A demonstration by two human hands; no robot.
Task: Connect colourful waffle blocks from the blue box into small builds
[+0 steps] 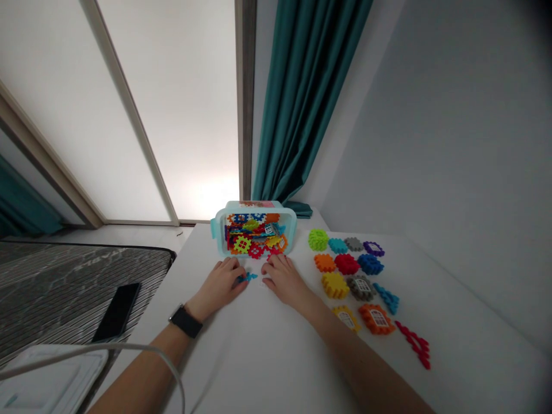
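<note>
My left hand (224, 280) is closed on a small light-blue plastic building piece (250, 277), whose toothed end sticks out past the fingertips just above the table. Across from it, my right hand (284, 280) rests on the table with thumb and forefinger apart, and I see nothing held in it. Its fingertips are close to a red piece at the front of the storage box. That light-teal box (219, 230) lies with its opening towards me, full of mixed interlocking pieces such as a lime-green gear-shaped one (242, 245) and a red one (256, 251).
On the right of the white table (259, 356) stand sorted stacks by colour: lime green (318, 240), red (347, 264), yellow (335, 285), orange window pieces (376, 319) and a red chain (416, 345). A white cable (129, 346) crosses near my left forearm. A phone (117, 311) lies left, off the table.
</note>
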